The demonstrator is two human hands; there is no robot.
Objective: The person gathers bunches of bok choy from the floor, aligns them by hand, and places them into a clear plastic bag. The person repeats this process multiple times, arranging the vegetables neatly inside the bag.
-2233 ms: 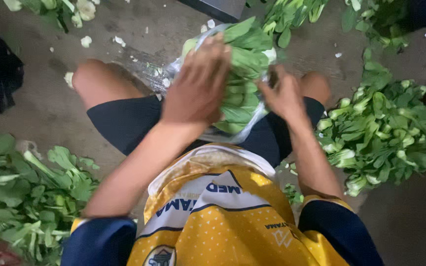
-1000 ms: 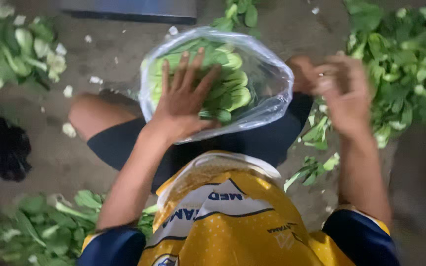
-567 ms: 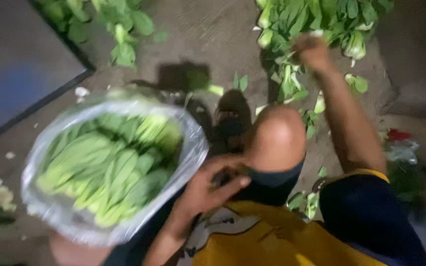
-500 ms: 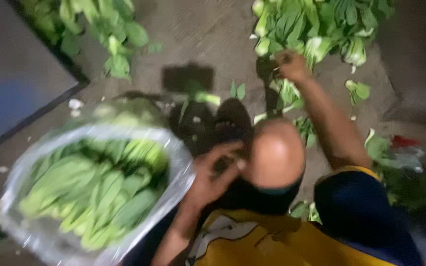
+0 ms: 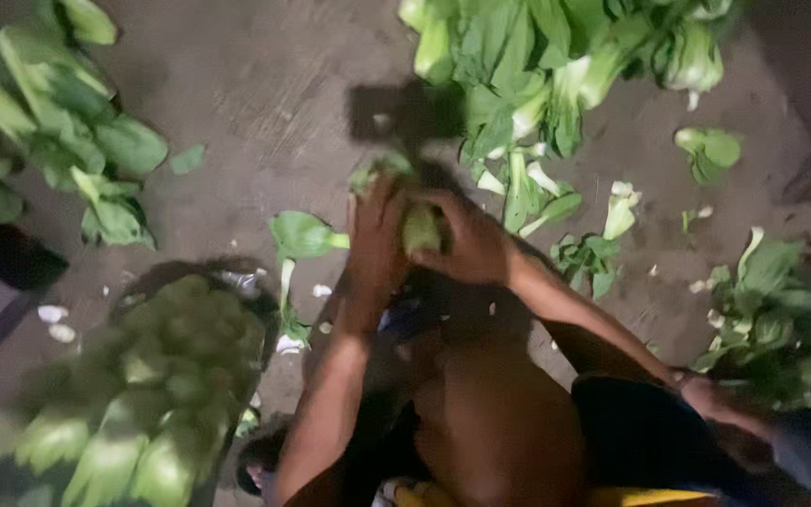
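Two hands, the left hand (image 5: pixel 374 246) and the right hand (image 5: pixel 469 246), meet on one head of bok choy (image 5: pixel 420 225). One clear bag of greens (image 5: pixel 147 394) lies at the lower left. Three loose heaps of bok choy lie on the floor: one at the top left (image 5: pixel 44 122), one at the top (image 5: pixel 556 56) and one at the right (image 5: pixel 772 310).

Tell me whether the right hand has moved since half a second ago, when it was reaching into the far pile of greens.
Yes. The right hand has drawn back from the far pile of greens toward the body, and now meets the left hand around a pale green vegetable.
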